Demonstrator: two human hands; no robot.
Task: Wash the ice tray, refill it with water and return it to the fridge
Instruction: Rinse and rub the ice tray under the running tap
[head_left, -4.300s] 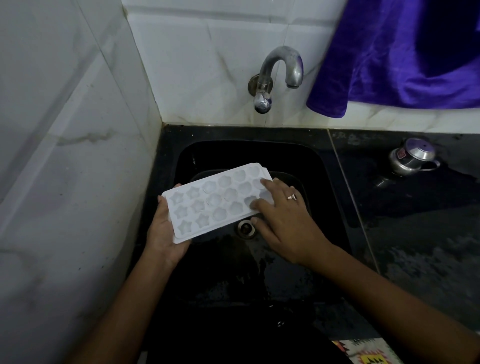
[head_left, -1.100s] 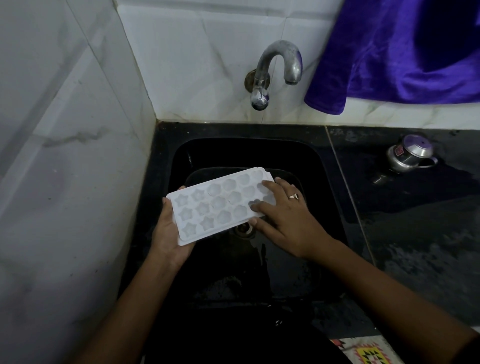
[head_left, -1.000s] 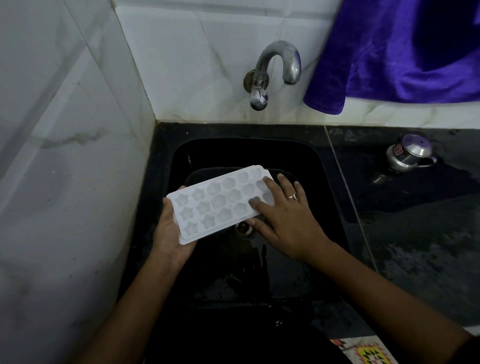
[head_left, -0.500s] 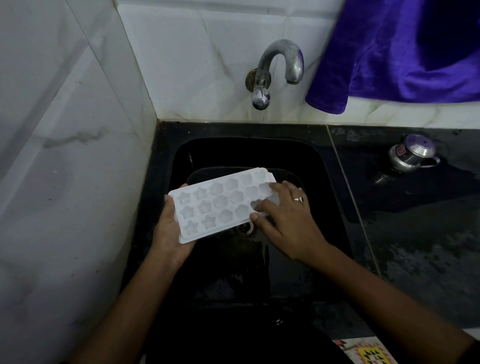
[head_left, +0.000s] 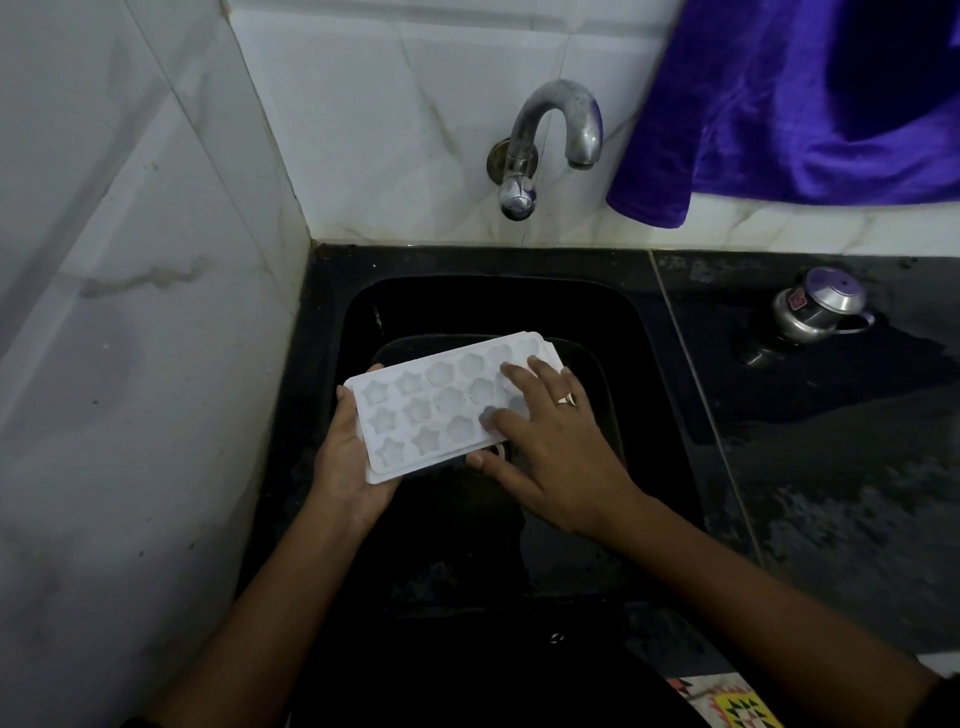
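Observation:
A white ice tray (head_left: 431, 410) with star and round cavities is held over the black sink (head_left: 649, 332), slightly tilted. My left hand (head_left: 348, 457) grips its near left corner from underneath. My right hand (head_left: 550, 447), with a ring on one finger, lies flat on the tray's right half, fingers spread over the cavities and thumb under the near edge. The metal tap (head_left: 550, 140) sticks out of the back wall above the sink; no water runs from it.
White marble-look tiles form the wall (head_left: 130, 312) close on the left and behind. A purple cloth (head_left: 810, 98) hangs at the upper right. A small steel pot with a lid (head_left: 821, 312) stands on the wet black counter (head_left: 841, 467) right of the sink.
My right hand's fingers have slid a little leftward across the tray's cavities. The tray and my left hand stay almost where they were over the sink.

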